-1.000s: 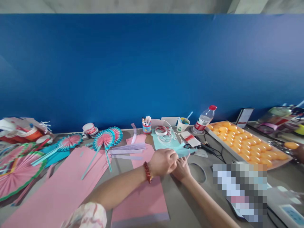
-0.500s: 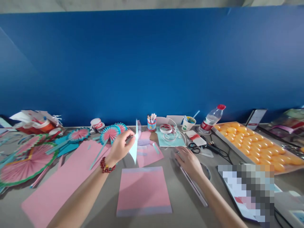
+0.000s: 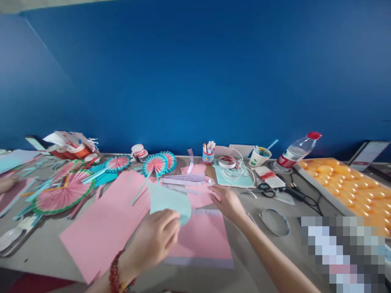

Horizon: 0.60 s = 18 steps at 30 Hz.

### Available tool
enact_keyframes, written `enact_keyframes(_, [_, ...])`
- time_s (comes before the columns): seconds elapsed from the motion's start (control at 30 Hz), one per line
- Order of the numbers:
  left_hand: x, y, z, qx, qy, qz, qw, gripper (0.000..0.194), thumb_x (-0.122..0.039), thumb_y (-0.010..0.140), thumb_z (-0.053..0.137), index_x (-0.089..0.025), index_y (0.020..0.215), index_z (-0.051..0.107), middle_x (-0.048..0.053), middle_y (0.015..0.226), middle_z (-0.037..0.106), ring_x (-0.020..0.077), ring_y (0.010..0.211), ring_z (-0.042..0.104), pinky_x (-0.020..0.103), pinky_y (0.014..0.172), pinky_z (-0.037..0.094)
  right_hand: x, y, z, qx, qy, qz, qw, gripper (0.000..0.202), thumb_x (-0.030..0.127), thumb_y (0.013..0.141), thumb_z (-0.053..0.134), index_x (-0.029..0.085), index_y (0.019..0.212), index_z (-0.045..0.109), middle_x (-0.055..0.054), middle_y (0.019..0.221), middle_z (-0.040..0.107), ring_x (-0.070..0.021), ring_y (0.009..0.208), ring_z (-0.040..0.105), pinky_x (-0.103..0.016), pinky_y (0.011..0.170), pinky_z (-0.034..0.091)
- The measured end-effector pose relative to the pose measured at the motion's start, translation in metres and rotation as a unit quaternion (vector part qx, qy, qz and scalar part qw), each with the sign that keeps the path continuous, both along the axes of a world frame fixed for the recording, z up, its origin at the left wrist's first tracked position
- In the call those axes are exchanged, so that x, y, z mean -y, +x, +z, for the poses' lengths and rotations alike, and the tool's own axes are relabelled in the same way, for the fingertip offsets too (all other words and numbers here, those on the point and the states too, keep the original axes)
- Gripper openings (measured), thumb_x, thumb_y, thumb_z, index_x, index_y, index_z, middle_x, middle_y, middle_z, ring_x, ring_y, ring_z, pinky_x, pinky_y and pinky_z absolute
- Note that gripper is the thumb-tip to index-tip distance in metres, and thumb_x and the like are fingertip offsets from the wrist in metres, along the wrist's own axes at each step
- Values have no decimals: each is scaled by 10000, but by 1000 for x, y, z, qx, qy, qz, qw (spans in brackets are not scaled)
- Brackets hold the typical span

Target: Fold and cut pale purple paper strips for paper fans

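Observation:
My left hand (image 3: 159, 234), with a red bead bracelet at the wrist, is closed on the lower edge of a pale blue-green sheet of paper (image 3: 168, 198). That sheet is tilted and curved, and covers part of a pink sheet with lilac bands (image 3: 204, 240) on the table. My right hand (image 3: 227, 202) reaches forward with its fingers stretched out and apart. Its fingertips are at a smaller pink sheet (image 3: 200, 198), close to a short pale strip (image 3: 211, 182). Lilac paper strips (image 3: 183, 178) lie just left of there.
Pleated paper fans (image 3: 65, 191) and a large pink sheet (image 3: 106, 224) lie leftward; another person's hand (image 3: 7, 184) is at the far left edge. Behind stand a pen cup (image 3: 208, 156) and a bottle (image 3: 295, 154). Scissors (image 3: 266, 189) and a tray of orange balls (image 3: 345, 179) lie right.
My left hand has brought the pale sheet down and nearer, over the banded pink sheet. My right hand has moved left from the long pale bar to the smaller pink sheet. The view has turned left.

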State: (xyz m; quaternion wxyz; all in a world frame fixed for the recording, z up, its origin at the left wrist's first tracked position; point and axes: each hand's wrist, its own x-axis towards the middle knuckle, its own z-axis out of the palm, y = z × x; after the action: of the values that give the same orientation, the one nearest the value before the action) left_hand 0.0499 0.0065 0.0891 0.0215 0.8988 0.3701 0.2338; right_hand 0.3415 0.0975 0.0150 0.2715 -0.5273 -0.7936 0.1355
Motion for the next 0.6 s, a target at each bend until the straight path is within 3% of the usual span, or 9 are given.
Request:
enact_keyframes(0.2, [23, 20, -47, -67, -29, -96, 993, 142, -86, 917, 471, -182, 841, 542, 43, 969, 644, 181, 839, 607, 306, 750, 486, 45, -7, 2, -78, -120, 46, 989, 436, 441, 1007, 363, 226, 1281, 624, -87, 1160, 720, -180, 861, 711, -282, 746, 557])
enact_keyframes(0.3, [27, 26, -61, -72, -47, -118, 989, 163, -108, 932, 462, -182, 795, 511, 31, 883, 615, 168, 769, 573, 294, 681, 443, 66, -10, -5, -117, -209, 58, 969, 518, 487, 934, 497, 219, 1373, 554, -103, 1165, 714, -209, 883, 707, -313, 766, 557])
enact_keyframes(0.4, [29, 32, -67, -69, -56, -141, 986, 175, -142, 950, 460, -187, 786, 499, 18, 814, 580, 162, 738, 546, 287, 639, 405, 75, -13, -14, -102, -202, 32, 974, 519, 399, 860, 555, 215, 1344, 577, -99, 1144, 716, -237, 967, 681, -343, 834, 530])
enact_keyframes(0.6, [30, 26, -66, -38, -69, -148, 986, 169, -235, 1000, 468, -190, 867, 563, 29, 879, 632, 155, 808, 581, 275, 711, 449, 83, -3, -20, -61, -190, -19, 980, 470, 361, 862, 474, 211, 1282, 622, -16, 810, 679, -188, 705, 622, -281, 642, 478])
